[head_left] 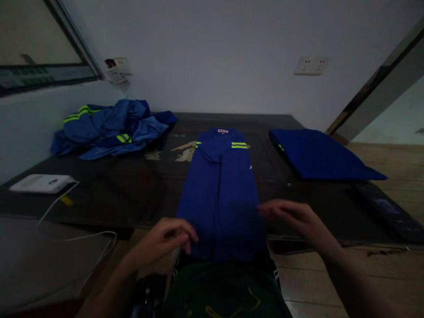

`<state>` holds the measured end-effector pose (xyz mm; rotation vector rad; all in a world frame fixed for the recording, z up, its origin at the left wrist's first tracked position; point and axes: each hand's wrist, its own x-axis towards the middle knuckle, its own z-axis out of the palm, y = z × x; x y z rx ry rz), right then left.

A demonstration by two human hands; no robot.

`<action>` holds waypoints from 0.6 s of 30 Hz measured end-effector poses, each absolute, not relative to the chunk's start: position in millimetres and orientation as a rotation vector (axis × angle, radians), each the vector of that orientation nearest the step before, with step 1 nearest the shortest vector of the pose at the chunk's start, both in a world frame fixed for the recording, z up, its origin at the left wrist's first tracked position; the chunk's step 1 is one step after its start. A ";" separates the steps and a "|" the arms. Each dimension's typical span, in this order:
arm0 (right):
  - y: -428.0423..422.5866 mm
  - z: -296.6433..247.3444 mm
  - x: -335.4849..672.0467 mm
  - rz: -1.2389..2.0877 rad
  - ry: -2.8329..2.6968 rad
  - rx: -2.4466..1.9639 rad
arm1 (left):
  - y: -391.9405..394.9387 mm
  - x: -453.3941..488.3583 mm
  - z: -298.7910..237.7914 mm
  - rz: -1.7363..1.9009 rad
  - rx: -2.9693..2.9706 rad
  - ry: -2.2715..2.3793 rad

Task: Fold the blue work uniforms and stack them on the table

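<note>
A blue work jacket (pixel 220 185) with neon yellow stripes lies folded lengthwise into a narrow strip on the dark table (pixel 132 190), its collar toward the wall. My left hand (pixel 165 240) rests at its near left corner, fingers curled on the hem. My right hand (pixel 291 216) hovers at the jacket's near right edge, fingers stretched out toward the cloth and slightly blurred; nothing is in it.
A heap of crumpled blue garments (pixel 111 128) lies at the back left. A neatly folded blue garment (pixel 318 154) sits at the right. A white device (pixel 43 183) with a cable is at the left, and a dark flat object (pixel 384 207) at the right edge.
</note>
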<state>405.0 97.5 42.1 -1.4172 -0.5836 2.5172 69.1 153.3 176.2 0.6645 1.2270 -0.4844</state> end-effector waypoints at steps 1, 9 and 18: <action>78.8 57.9 415.5 2.671 -0.477 -1.354 | 137.2 58.3 191.3 -0.551 0.531 1.190; -67.7 92.7 378.2 2.552 -0.084 -1.849 | 24.2 11.8 192.3 -0.495 0.435 1.916; -45.0 107.6 324.6 2.366 0.217 -1.990 | 13.1 77.5 197.4 -0.306 0.113 2.083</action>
